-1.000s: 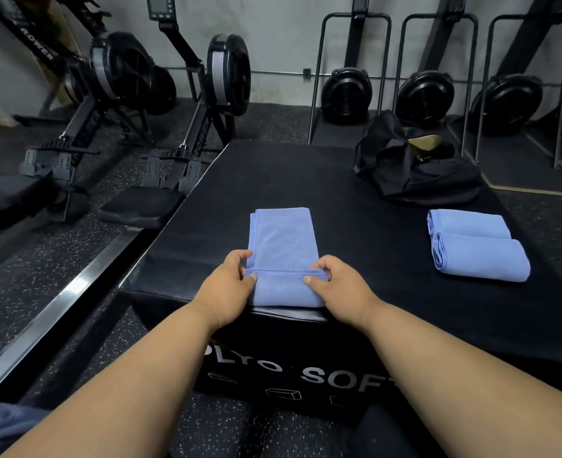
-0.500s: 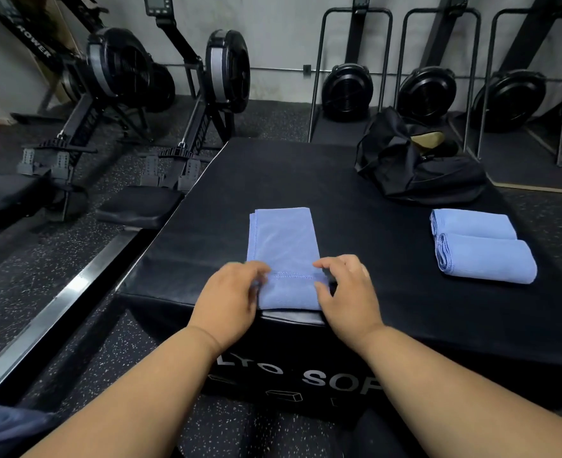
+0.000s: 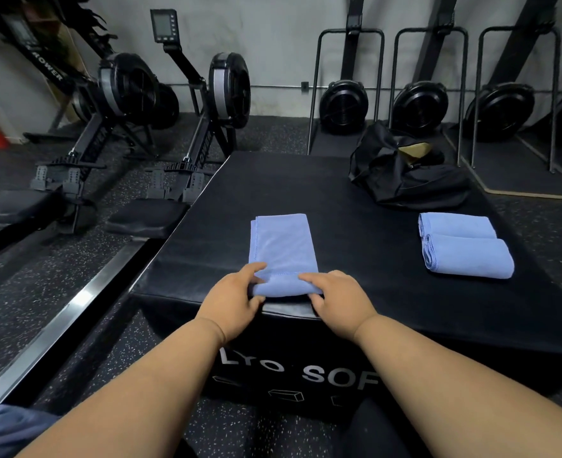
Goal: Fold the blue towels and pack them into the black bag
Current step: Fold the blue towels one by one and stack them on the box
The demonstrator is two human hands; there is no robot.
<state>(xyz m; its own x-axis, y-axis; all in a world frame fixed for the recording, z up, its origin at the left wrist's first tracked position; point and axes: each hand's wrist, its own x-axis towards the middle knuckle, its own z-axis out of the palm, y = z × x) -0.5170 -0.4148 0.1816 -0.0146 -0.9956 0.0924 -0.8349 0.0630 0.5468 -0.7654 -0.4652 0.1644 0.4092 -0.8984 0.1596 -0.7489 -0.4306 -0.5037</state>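
Soft blue cloth, a fine stitched hem showing along its rolled near end: the blue towel (image 3: 281, 251) lies as a long narrow strip at the front edge of the tabletop (image 3: 355, 226), a black padded box with a smooth, faintly glossy skin. Left hand (image 3: 231, 300) in a grasping grip on the roll's left end, fingers curled over the top, thumb hidden beneath. Right hand (image 3: 335, 297) likewise grasps the right end, fingertips on the hem. Both forearms bare. Two rolled towels (image 3: 464, 249), same blue, thick cylinders lying side by side and touching, sit well to the right. Black bag (image 3: 405, 173) slumped at the far right corner, crinkled fabric, mouth gaping with a tan lining or object inside; cannot tell which. White lettering on the box front partly blocked by the arms, reading "LYO SOF". Rowing machines (image 3: 173, 104) on speckled rubber floor to the left, tops cut off by the frame.
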